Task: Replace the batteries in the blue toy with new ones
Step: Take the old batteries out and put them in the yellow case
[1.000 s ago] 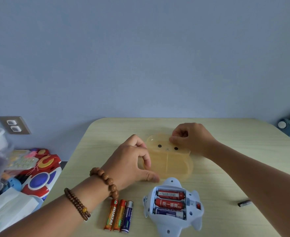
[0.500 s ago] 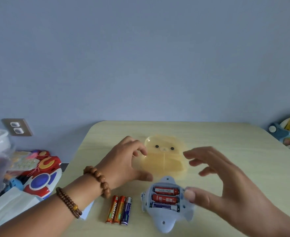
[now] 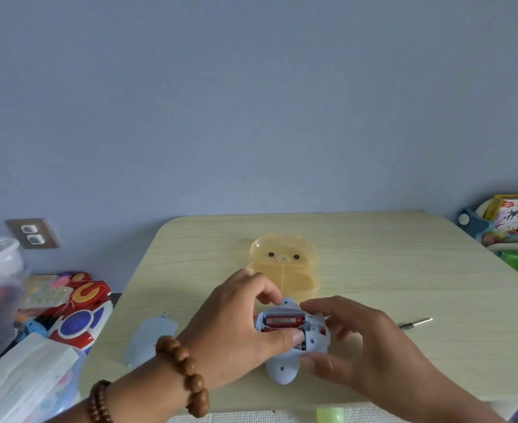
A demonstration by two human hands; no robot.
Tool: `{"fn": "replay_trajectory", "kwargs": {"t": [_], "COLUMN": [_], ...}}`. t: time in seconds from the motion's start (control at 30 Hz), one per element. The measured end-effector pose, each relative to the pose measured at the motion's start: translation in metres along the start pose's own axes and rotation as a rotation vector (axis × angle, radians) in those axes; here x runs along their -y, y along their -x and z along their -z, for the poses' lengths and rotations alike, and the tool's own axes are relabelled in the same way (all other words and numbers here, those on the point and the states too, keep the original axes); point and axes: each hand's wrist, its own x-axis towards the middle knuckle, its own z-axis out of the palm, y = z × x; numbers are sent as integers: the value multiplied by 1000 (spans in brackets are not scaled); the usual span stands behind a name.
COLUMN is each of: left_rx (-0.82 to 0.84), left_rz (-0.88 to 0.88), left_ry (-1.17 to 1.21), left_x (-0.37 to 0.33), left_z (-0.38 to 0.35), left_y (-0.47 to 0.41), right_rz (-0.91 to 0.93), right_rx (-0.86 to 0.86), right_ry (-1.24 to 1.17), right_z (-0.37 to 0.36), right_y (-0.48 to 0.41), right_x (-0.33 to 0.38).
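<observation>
The pale blue toy [image 3: 282, 366] lies belly-up near the table's front edge, its battery bay uncovered. A red battery [image 3: 282, 320] shows in the top slot. My left hand [image 3: 236, 328] wraps the toy's left side, with the thumb pressed across the lower batteries and the fingers curled over the toy's far end. My right hand [image 3: 367, 346] grips the toy's right side between thumb and fingers. The loose batteries that lay to the left of the toy are hidden under my left wrist.
The toy's blue cover [image 3: 151, 337] lies left of my left arm. An open yellow bear box [image 3: 285, 270] sits just beyond the toy. A small screwdriver [image 3: 415, 323] lies to the right on the table [image 3: 404, 270]. Toys [image 3: 77, 315] crowd the floor at left.
Both hands left the yellow box and came down onto the blue toy. The left thumb now covers the lower batteries, and the view has tilted and shifted.
</observation>
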Motion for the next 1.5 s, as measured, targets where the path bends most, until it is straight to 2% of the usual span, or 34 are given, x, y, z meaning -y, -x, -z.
{"fn": "replay_trajectory", "kwargs": {"t": [0.3,0.6,1.23,1.5], "left_rx": [-37,11,34,45], "left_rz": [60,155,213,1], "left_ry": [-24,-84,42,1], "left_x": [-16,-30,-32,-26], "left_z": [-11,-22,-23,-21], "left_y": [-12,-24,-19,-3], "right_rz": [-62,-19,46,51], "right_rx": [-4,-11,-33,-43], "right_ry": [-124,-132,-103,-108], "right_z": [-1,-5,-6,-8], "right_y": [3,5,7,8], "right_x": [-9,-14,-16,-17]}}
